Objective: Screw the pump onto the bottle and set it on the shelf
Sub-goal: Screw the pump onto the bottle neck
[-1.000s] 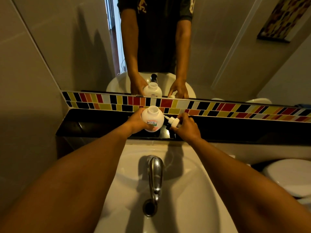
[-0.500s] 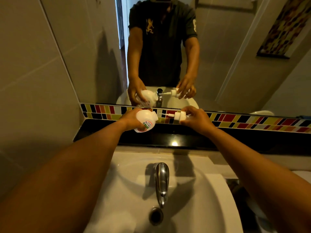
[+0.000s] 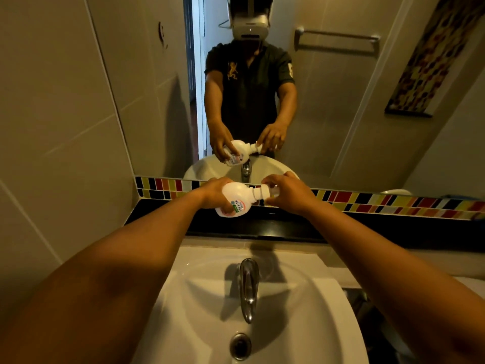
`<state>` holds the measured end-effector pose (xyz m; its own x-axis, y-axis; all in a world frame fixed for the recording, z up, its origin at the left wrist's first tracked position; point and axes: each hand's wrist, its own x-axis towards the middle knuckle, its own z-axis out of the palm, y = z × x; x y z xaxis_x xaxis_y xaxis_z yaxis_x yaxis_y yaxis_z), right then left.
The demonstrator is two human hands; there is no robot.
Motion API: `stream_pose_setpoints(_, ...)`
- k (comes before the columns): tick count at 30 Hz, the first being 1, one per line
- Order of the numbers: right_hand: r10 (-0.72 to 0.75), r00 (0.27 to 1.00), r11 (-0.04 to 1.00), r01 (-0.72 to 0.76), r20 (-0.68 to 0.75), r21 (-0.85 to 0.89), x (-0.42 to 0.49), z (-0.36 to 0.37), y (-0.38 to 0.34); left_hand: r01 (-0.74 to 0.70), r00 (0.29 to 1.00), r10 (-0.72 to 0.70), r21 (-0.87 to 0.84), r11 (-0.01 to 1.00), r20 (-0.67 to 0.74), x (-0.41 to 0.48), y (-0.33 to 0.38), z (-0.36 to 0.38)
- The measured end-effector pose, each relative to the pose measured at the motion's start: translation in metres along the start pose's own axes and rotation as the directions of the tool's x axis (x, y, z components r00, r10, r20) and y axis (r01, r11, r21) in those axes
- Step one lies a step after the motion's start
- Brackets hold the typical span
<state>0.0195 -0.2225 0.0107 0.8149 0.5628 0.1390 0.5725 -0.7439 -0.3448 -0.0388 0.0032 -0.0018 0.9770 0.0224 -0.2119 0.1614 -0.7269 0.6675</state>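
A round white bottle point(image 3: 234, 199) with a coloured label is tipped on its side, neck pointing right, held by my left hand point(image 3: 213, 193) above the black shelf point(image 3: 162, 214). The white pump point(image 3: 265, 192) sits against the bottle's neck, its tube hidden inside. My right hand point(image 3: 287, 197) is closed around the pump's collar and head. Both hands hover over the shelf, just in front of the mirror.
A strip of coloured tiles point(image 3: 367, 202) runs behind the shelf under the mirror point(image 3: 328, 101). Below is a white washbasin point(image 3: 301, 311) with a chrome tap point(image 3: 248, 287) and a drain point(image 3: 240, 346). A grey tiled wall point(image 3: 52, 153) closes the left side.
The bottle was lifted off the shelf and tipped sideways. The pump, held apart to the right before, now meets the bottle's neck. The camera has tilted upward.
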Motion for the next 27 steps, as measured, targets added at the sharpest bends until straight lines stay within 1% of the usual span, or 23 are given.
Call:
stream_pose_setpoints(8,-0.099,0.995,0.987,0.099,0.006,-0.124,-0.003,-0.006,-0.013,-0.032,0.999,0.032,-0.023,0.999,0.003,-0.016,0.011,0.001)
stream_pose_setpoints(11,-0.110,0.994,0.988,0.110,0.009,-0.113,-0.003,-0.006,-0.014,-0.026,1.000,0.026,-0.042,0.999,0.010,-0.020,0.013,0.003)
stream_pose_setpoints(14,-0.081,0.997,0.995,0.082,0.013,-0.053,-0.002,-0.008,-0.013,-0.017,1.000,0.017,-0.071,0.997,0.004,-0.022,0.012,0.004)
stream_pose_setpoints(17,-0.035,0.999,0.998,0.033,0.023,0.058,-0.002,-0.011,-0.014,-0.016,1.000,0.016,-0.105,0.994,0.004,-0.024,0.011,0.005)
stream_pose_setpoints(20,0.035,0.999,0.965,-0.033,-0.003,0.261,-0.003,-0.013,-0.013,-0.017,1.000,0.016,-0.153,0.988,-0.002,-0.025,0.008,0.007)
stream_pose_setpoints(23,0.146,0.989,0.865,-0.113,-0.030,0.489,-0.002,-0.009,-0.008,-0.003,1.000,0.000,-0.221,0.975,-0.015,-0.022,0.004,0.008)
stream_pose_setpoints(27,0.246,0.969,0.667,-0.176,0.009,0.724,-0.004,-0.001,-0.004,-0.012,1.000,0.008,-0.263,0.965,-0.014,-0.020,0.006,0.009)
